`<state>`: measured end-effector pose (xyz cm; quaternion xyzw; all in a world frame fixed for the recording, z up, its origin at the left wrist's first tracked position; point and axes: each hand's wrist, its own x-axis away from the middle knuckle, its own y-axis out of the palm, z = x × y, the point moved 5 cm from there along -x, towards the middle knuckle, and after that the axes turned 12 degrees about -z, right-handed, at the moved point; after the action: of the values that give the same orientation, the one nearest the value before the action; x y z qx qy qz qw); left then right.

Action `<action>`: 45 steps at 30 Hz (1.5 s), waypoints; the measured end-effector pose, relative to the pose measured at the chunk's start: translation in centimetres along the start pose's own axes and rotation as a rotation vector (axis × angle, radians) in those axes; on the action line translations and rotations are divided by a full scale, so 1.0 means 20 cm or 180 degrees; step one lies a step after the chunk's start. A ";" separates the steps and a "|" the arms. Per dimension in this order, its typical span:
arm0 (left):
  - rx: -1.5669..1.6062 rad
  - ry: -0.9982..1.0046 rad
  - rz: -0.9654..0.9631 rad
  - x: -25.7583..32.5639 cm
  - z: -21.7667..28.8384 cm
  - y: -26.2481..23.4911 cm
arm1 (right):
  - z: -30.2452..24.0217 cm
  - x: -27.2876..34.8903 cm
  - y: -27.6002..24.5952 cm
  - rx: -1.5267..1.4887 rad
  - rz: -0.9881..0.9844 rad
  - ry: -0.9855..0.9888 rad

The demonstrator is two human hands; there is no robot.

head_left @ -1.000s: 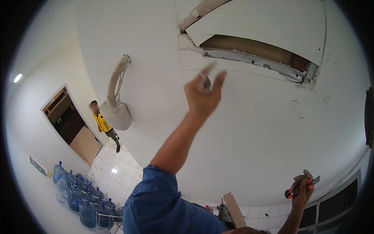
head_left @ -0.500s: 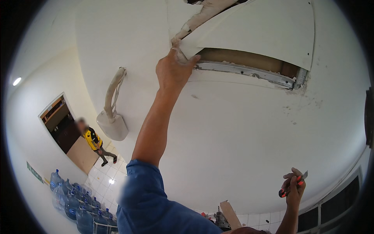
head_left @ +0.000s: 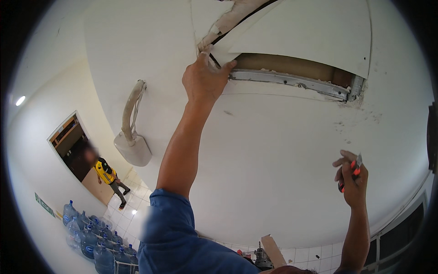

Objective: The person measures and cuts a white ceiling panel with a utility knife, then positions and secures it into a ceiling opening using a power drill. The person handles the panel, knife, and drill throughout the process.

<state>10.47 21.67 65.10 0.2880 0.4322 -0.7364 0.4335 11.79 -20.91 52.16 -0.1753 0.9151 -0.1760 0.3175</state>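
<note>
L hand (head_left: 204,81) fingers pinched on torn corner of the loose ceiling panel (head_left: 301,32), at left end of the open gap w/ metal track (head_left: 292,82). R hand (head_left: 352,180) lower, fingers clamped on a red utility knife (head_left: 352,171). Risk: panel could snap or drop if yanked; blade sits close to fingers

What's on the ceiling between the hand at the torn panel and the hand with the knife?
Head view: bare white ceiling between left hand and right hand holding the knife.
</note>
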 end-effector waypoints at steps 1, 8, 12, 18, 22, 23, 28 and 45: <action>0.0010 0.0007 -0.0015 0.00 0.01 -0.01 | -0.03 -0.04 0.02 0.0035 0.0005 -0.0080; 0.0283 -0.0064 0.0168 0.01 -0.03 0.03 | -0.16 -0.25 0.06 0.0203 0.0084 -0.0318; 0.0310 -0.0085 0.0181 0.01 -0.02 0.02 | -0.21 -0.33 0.05 0.0190 0.0143 -0.0360; 0.0351 -0.0142 0.0083 0.03 0.00 0.01 | -0.17 -0.30 -0.01 0.0054 0.0347 -0.0311; 0.0575 -0.0007 0.0353 0.02 -0.02 0.02 | -0.12 -0.22 -0.08 -0.0037 0.0463 -0.0168; 0.0671 0.0033 0.0471 0.02 -0.03 0.02 | -0.11 -0.20 -0.09 -0.0054 0.0482 -0.0138; 0.0578 -0.0076 0.0307 0.03 -0.01 0.02 | -0.04 -0.09 -0.13 -0.0101 0.0459 -0.0022; 0.0645 0.0317 0.0367 0.04 -0.05 0.05 | 0.02 0.07 -0.13 -0.0375 0.0476 0.0000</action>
<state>11.06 21.99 63.67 0.3909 0.3592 -0.7349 0.4219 11.52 -23.96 52.30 -0.1249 0.9344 -0.0977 0.3189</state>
